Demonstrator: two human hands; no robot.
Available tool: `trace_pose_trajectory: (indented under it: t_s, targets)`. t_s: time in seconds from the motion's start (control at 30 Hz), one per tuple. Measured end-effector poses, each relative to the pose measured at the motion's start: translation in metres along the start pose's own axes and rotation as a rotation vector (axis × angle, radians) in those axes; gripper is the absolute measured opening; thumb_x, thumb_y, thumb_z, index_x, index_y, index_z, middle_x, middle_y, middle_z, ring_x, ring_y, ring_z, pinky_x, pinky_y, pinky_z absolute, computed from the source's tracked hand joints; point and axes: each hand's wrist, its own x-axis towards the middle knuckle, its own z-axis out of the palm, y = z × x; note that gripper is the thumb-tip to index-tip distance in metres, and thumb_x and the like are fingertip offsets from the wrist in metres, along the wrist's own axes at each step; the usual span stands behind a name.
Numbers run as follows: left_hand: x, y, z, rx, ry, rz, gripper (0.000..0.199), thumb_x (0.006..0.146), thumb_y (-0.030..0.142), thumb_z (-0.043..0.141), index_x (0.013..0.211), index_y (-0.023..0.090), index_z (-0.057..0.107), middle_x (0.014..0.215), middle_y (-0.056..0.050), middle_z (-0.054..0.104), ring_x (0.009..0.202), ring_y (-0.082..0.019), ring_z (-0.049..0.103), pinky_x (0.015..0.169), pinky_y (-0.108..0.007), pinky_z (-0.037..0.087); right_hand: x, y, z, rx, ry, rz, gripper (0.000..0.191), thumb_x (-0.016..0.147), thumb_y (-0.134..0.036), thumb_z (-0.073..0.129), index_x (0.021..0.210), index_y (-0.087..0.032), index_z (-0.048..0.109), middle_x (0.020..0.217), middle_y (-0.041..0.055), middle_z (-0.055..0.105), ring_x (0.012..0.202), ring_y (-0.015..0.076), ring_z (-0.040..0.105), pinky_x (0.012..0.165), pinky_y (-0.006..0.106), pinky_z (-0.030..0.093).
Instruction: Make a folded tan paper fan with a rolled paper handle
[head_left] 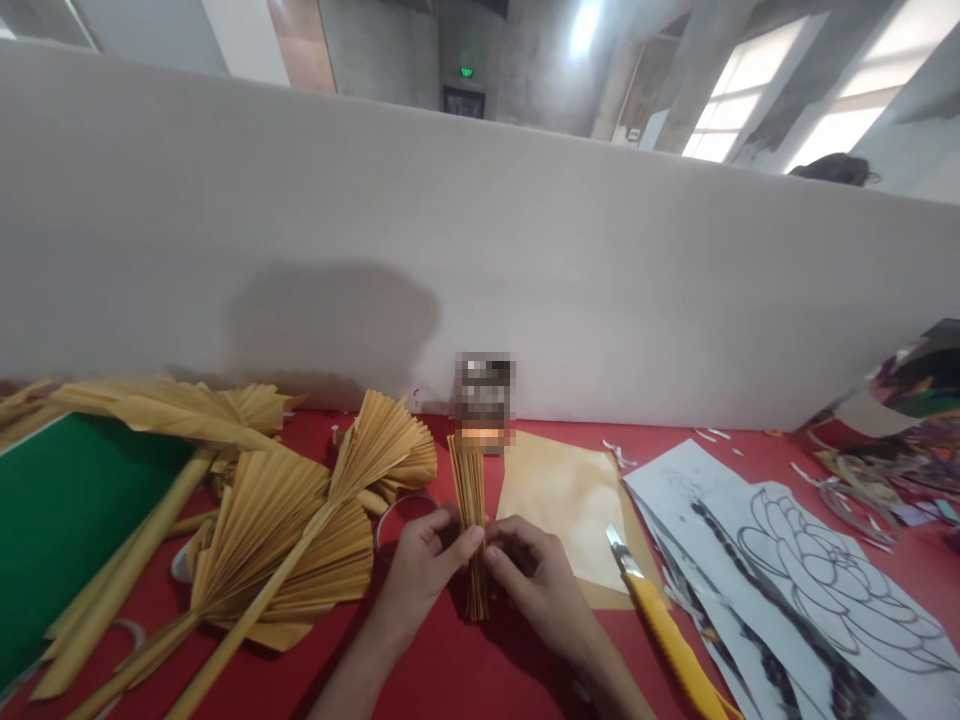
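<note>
A narrow bundle of pleated brown paper (469, 484) stands upright between my two hands, folded together, with its lower end near the red table. My left hand (427, 565) is closed on its middle, the thumb pressed over the front. My right hand (536, 570) pinches the bundle from the right side at about the same height. Fanned brown paper leaves with rolled stems, one of them a large fan (285, 540), lie to the left. Right of my hands are flat brown paper sheets (562, 505) and a yellow utility knife (664, 630) with its blade showing.
Behind the red table (420, 680) stands a white partition (525, 250). A green board (82, 530) is at the left. Line-drawn flower sheets (832, 570) lie right, near paper scraps and a colourful cluttered pile. A roll of tape (380, 535) sits beside my left hand.
</note>
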Motion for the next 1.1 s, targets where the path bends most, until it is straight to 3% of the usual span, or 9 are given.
trace_pose_trajectory:
  t_s: [0.23, 0.4, 0.6, 1.1]
  targets:
    - [-0.002, 0.002, 0.000, 0.001, -0.033, -0.008, 0.033, 0.084, 0.047, 0.080, 0.081, 0.015, 0.072, 0.083, -0.004, 0.071, 0.083, -0.020, 0.067, 0.081, -0.031, 0.057, 0.002, 0.003, 0.000, -0.004, 0.010, -0.014, 0.022, 0.097, -0.040, 0.069, 0.105, -0.020, 0.069, 0.095, 0.0050, 0.072, 0.083, 0.0174, 0.065, 0.075, 0.028, 0.051]
    - [-0.003, 0.006, 0.003, -0.027, -0.074, -0.013, 0.032, 0.084, 0.046, 0.080, 0.092, 0.015, 0.078, 0.090, -0.006, 0.075, 0.090, -0.023, 0.069, 0.086, -0.032, 0.057, 0.002, 0.004, 0.001, 0.020, 0.008, -0.025, 0.022, 0.098, -0.041, 0.069, 0.106, -0.020, 0.068, 0.097, 0.0054, 0.073, 0.083, 0.0170, 0.066, 0.075, 0.028, 0.052]
    - [-0.004, 0.009, 0.004, 0.039, -0.039, -0.022, 0.033, 0.080, 0.046, 0.084, 0.085, 0.014, 0.078, 0.076, -0.003, 0.071, 0.062, -0.012, 0.057, 0.058, -0.020, 0.046, 0.002, 0.003, 0.000, 0.001, 0.010, -0.026, 0.024, 0.097, -0.043, 0.070, 0.104, -0.019, 0.067, 0.089, 0.0041, 0.073, 0.078, 0.0160, 0.065, 0.071, 0.027, 0.051]
    - [-0.004, 0.014, 0.006, 0.073, -0.042, -0.044, 0.041, 0.079, 0.054, 0.081, 0.074, 0.014, 0.074, 0.056, 0.001, 0.058, 0.050, -0.011, 0.051, 0.049, -0.021, 0.039, 0.001, 0.001, 0.002, 0.010, 0.013, -0.003, 0.033, 0.097, -0.051, 0.068, 0.103, -0.020, 0.063, 0.083, 0.0030, 0.072, 0.073, 0.0176, 0.068, 0.070, 0.031, 0.053]
